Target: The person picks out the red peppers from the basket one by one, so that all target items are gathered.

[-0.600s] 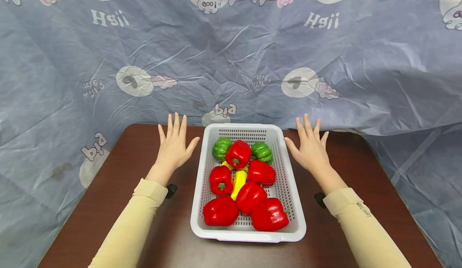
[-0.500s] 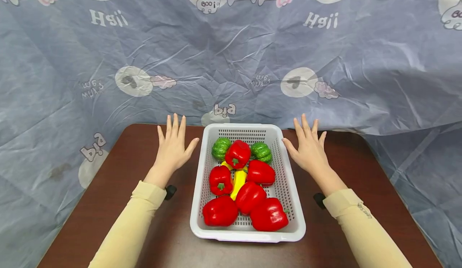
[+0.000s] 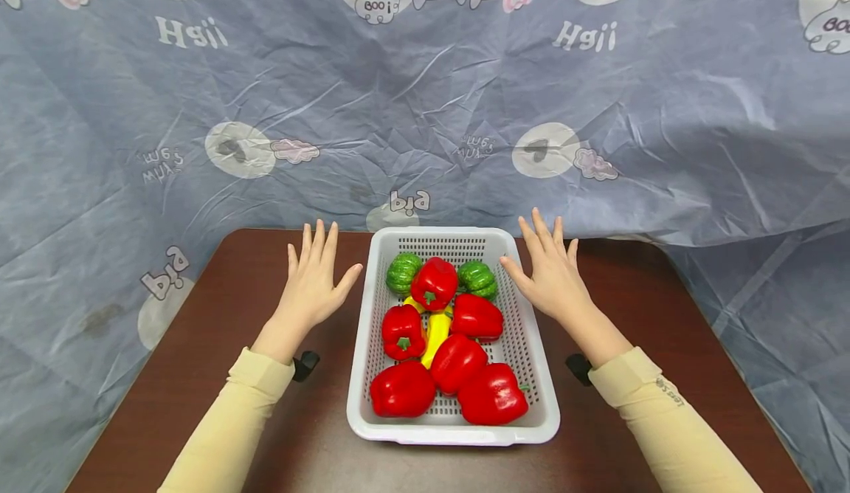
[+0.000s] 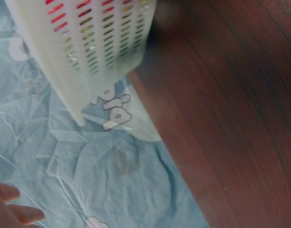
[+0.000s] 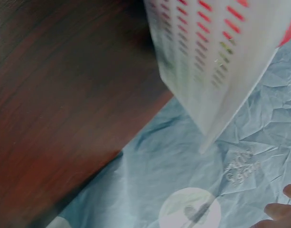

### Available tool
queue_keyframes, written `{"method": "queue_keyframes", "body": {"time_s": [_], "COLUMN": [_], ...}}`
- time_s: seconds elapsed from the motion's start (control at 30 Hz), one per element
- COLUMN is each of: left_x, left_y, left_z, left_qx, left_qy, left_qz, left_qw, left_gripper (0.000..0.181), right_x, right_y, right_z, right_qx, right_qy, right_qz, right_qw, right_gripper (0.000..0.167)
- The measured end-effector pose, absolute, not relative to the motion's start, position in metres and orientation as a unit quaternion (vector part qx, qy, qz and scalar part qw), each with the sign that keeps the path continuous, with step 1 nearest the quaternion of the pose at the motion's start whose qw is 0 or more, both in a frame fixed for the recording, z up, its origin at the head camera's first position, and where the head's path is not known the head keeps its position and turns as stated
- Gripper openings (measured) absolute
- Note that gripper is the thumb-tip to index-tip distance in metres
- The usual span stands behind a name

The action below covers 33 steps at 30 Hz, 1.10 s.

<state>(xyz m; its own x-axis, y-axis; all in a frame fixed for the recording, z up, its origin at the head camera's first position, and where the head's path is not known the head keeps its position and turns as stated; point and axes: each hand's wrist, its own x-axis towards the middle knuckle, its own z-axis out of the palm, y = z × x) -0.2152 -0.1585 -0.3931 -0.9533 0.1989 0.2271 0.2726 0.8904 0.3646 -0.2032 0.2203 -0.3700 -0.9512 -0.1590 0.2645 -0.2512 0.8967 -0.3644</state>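
A white slotted basket [image 3: 451,434] stands on the brown table, holding several red peppers [image 3: 403,390], two green ribbed pumpkin-like items [image 3: 477,280] and something yellow [image 3: 435,336] between the peppers. My left hand [image 3: 308,286] is at the basket's left, fingers spread, holding nothing. On the other side, my right hand [image 3: 553,275] has its fingers spread too, its thumb over the basket's right rim; whether it touches cannot be told. The basket's outer side shows in the left wrist view [image 4: 100,42] and in the right wrist view [image 5: 202,52], with a few fingertips at the lower corners.
Brown tabletop [image 3: 319,434] extends on both sides of the basket and in front of it. A wrinkled blue-grey cloth with printed cartoons [image 3: 372,94] hangs behind the table and along its sides. A dark band piece [image 3: 306,366] shows at the left wrist, another [image 3: 579,368] at the right.
My right hand has moved left, its thumb now over the basket's rim. My left hand has shifted slightly down and to the left. The whole view has drifted a little, and the basket's contents look unchanged.
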Motion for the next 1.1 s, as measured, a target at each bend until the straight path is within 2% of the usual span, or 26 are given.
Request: {"method": "queue_keyframes", "body": {"time_s": [0.27, 0.53, 0.83, 1.1], "left_x": [-0.206, -0.200, -0.192, -0.184], "left_y": [-0.159, -0.163, -0.165, -0.160], "left_z": [-0.390, -0.400, -0.417, -0.422], "left_qx": [-0.132, -0.134, -0.125, -0.136], "left_qy": [-0.957, -0.936, -0.928, -0.914], "left_qz": [-0.250, -0.317, -0.349, -0.381], "left_qw": [0.064, 0.076, 0.040, 0.030], "left_gripper": [0.081, 0.074, 0.075, 0.076], "right_x": [-0.202, -0.203, -0.210, -0.213], "right_y": [0.199, 0.168, 0.136, 0.128], "right_z": [-0.358, -0.352, -0.355, -0.364], "right_qx": [0.119, 0.113, 0.100, 0.086], "right_qy": [-0.964, -0.960, -0.954, -0.946], "right_qz": [0.220, 0.252, 0.282, 0.311], "right_qw": [0.085, 0.044, 0.001, -0.006], "right_gripper": [0.078, 0.078, 0.080, 0.079]}}
